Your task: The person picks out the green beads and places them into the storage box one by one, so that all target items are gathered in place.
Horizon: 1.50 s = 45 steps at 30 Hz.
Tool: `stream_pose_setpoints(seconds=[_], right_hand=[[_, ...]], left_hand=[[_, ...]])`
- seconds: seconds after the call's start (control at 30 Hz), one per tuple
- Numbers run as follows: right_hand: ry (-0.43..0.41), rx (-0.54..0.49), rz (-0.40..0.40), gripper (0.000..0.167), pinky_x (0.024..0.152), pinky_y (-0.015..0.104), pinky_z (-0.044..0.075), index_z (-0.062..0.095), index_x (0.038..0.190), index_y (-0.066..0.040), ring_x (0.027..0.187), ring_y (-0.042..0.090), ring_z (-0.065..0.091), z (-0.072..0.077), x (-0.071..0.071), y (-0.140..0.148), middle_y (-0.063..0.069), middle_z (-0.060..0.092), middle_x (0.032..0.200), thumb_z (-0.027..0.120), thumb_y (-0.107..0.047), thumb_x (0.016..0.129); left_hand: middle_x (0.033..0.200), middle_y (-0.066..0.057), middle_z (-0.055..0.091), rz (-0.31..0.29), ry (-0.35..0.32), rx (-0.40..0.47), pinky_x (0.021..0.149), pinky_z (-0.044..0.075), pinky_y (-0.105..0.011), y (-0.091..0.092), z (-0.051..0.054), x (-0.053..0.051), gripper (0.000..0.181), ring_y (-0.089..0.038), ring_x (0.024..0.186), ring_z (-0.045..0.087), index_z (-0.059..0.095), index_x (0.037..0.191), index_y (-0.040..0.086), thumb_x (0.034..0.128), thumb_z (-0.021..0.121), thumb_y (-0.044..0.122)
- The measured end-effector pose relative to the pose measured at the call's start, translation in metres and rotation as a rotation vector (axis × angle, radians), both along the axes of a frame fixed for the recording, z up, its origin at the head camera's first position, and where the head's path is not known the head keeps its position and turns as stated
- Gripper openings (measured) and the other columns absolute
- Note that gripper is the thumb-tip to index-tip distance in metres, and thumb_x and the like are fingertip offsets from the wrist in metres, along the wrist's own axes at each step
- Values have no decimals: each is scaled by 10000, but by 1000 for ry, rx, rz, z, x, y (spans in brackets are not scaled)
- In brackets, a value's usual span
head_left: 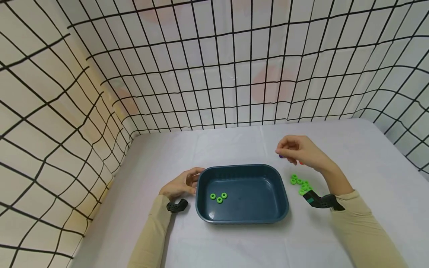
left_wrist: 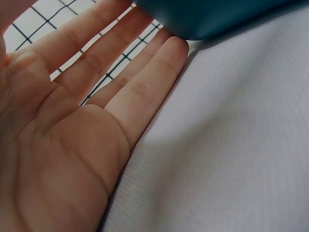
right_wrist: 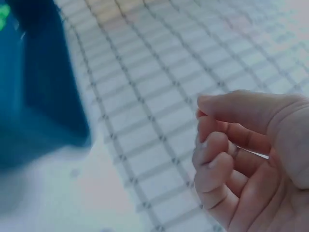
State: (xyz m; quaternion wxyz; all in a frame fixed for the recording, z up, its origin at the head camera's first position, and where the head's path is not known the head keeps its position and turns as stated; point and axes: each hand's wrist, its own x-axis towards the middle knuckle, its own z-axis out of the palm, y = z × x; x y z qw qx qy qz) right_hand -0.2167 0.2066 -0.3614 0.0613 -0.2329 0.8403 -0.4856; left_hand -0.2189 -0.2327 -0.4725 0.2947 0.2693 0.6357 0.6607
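A dark blue rectangular tray (head_left: pixel 242 221) sits on the table with three green rings (head_left: pixel 219 200) inside, left of its middle. My left hand (head_left: pixel 182 184) rests against the tray's left end; in the left wrist view its fingers (left_wrist: pixel 145 87) stretch nearly straight to the tray wall (left_wrist: pixel 207 19). Beyond the tray's right end, my right hand (head_left: pixel 301 150) is raised, fingers bent and thumb tip near the index tip. Anything between those tips is hidden. A purple bit (head_left: pixel 280 156) shows just below the fingertips; whether it is held I cannot tell. An orange bit (head_left: pixel 302 162) peeks from under the hand.
Several green rings (head_left: pixel 299 181) lie in a loose group right of the tray, partly beside the black right wrist device (head_left: pixel 321 201). A black grid net (head_left: pixel 234 74) before pale cloth surrounds the white table (head_left: pixel 234 247) at the back and sides.
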Motion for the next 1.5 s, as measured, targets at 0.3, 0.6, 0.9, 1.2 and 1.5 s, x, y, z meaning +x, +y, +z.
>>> stream_pose_setpoints(seconds=[0.3,0.6,0.9,1.2,1.5], right_hand=[[-91,127,-126,242,467,297,444,610,1007,-4,483,164,498,-55,20,54,138,570,685,707,-209,924],[-101,211,-123,359,469,260,383,623,1079,-14,474,124,474,-78,25,79,4,543,663,786,-238,851],[-149,200,-83,332,433,257,438,631,1062,2,464,118,498,-84,24,76,30,553,672,778,-213,857],[-188,201,-89,300,467,272,499,627,1016,14,484,139,529,-84,25,78,61,555,698,753,-223,881],[-188,180,-83,243,494,266,528,630,949,13,516,132,556,-91,25,82,59,572,701,745,-193,887]], left_hand=[[1376,-20,540,3,3,-8,1085,433,-316,-1,-3,-1,829,-220,1286,504,439,1409,-1,752,880,246],[1366,-23,542,-10,18,9,1084,438,-312,1,-3,-3,822,-212,1269,516,446,1400,-4,751,881,253],[1362,-11,540,-23,16,19,1080,439,-301,1,-3,-2,801,-199,1265,515,446,1397,-2,765,871,246],[1359,-21,548,-13,7,11,1071,449,-302,0,-1,-1,813,-208,1252,527,455,1396,7,751,880,258],[1363,-29,548,-2,-6,7,1069,449,-309,1,-2,0,783,-220,1255,525,476,1387,39,753,879,260]])
